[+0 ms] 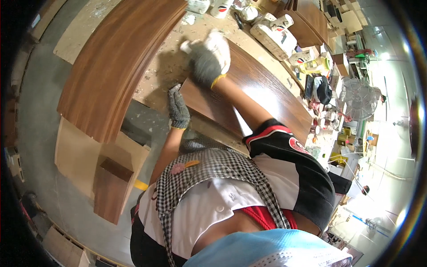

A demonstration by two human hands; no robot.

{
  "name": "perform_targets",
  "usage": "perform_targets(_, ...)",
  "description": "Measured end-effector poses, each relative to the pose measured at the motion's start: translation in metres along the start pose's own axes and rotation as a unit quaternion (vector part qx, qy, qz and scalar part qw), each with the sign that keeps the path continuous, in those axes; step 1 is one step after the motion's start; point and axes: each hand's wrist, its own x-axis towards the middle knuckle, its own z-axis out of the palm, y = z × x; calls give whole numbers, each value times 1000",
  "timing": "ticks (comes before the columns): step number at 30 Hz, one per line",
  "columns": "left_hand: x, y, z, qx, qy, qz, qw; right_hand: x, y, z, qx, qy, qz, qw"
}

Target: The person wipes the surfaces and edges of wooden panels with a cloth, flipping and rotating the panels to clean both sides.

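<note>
White tubs (pixel 221 7) with red-and-dark round labels are standing at the table's (pixel 164 71) far edge. A white jug (pixel 273 38) is lying beside them; a similarly labelled white bottle (pixel 303 57) and a yellow bottle (pixel 315 66) are sitting further right.

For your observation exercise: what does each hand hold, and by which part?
Left hand grips the near corner of the dark wood panel. Right hand presses a white object on it; grip unclear.
</note>
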Motion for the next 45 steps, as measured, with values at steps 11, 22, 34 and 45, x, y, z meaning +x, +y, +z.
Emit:
perform_targets(11, 1, 10, -9, 20, -53, 51, 997, 55, 96, -22, -102, 154, -42, 982)
perform_targets(22, -3, -32, 11, 111, 28, 38, 993, -88, -22, 61, 69, 115, -128, 983)
perform_targets(34, -11, 9, 11, -39, -108, 31, 993, -268, 346, -94, -328, 139, 355, 864)
perform_targets(45, -6, 4, -5, -21, -78, 29, 996, 96, 49, 36, -43, -51, -162, 984)
